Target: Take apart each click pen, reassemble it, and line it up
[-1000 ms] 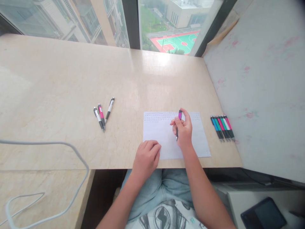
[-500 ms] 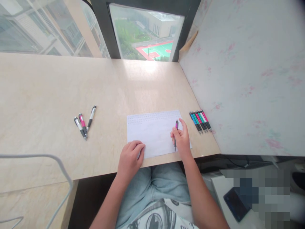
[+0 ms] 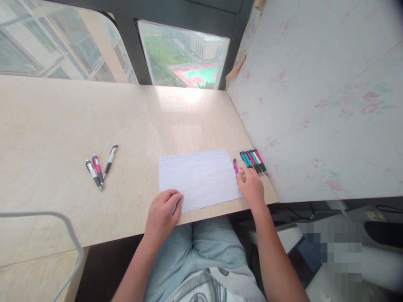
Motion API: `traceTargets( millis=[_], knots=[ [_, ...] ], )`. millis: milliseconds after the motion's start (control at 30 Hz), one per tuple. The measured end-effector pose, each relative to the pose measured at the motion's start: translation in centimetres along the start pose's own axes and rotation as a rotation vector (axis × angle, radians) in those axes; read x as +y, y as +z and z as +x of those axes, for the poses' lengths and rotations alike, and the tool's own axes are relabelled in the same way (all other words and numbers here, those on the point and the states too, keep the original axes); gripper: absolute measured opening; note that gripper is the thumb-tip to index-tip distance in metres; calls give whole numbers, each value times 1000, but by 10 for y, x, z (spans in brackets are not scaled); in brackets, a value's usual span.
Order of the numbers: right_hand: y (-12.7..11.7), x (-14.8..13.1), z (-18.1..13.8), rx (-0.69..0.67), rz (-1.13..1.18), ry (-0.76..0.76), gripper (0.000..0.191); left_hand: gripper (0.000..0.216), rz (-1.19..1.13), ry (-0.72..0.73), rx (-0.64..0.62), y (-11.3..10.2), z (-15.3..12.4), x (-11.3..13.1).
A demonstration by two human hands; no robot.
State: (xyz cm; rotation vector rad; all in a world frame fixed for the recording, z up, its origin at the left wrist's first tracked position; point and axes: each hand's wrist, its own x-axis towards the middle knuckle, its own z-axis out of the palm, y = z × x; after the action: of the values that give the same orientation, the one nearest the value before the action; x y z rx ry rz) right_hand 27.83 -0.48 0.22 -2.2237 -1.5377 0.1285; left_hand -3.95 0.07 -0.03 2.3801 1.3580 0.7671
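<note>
A white sheet of paper (image 3: 198, 180) lies on the desktop in front of me, with rows of small handwriting along its upper edge. My left hand (image 3: 165, 207) rests on the sheet's lower left corner, fingers loosely bent and the thumb apart from them. At the paper's right edge, my right hand (image 3: 251, 184) has its fingertips closed on a purple pen (image 3: 236, 166). The pen's lower end is hidden behind the fingers. Just beyond this hand a row of several coloured pens (image 3: 253, 159) lies side by side, partly covered by it.
Three loose pens (image 3: 98, 168) lie to the left on the desk (image 3: 135, 121). A grey cable (image 3: 67, 222) loops over the desk's near left part. The patterned wall (image 3: 302, 126) bounds the right side, and a window (image 3: 185, 54) stands at the back.
My right hand has moved right with the purple pen, from over the paper to its right edge beside the pen row. My left hand stays on the corner. The view has shifted slightly.
</note>
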Motion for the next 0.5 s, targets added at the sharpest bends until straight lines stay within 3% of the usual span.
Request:
traceTargets(
  millis=[233,500],
  knots=[
    [1,-10,-11,-28,-90,113,24,14,3,0,-1,1,0,-1],
    [-4,-19,-1,-93,-233,218,21,14,-14,6,-4,4,-2,-5]
  ],
)
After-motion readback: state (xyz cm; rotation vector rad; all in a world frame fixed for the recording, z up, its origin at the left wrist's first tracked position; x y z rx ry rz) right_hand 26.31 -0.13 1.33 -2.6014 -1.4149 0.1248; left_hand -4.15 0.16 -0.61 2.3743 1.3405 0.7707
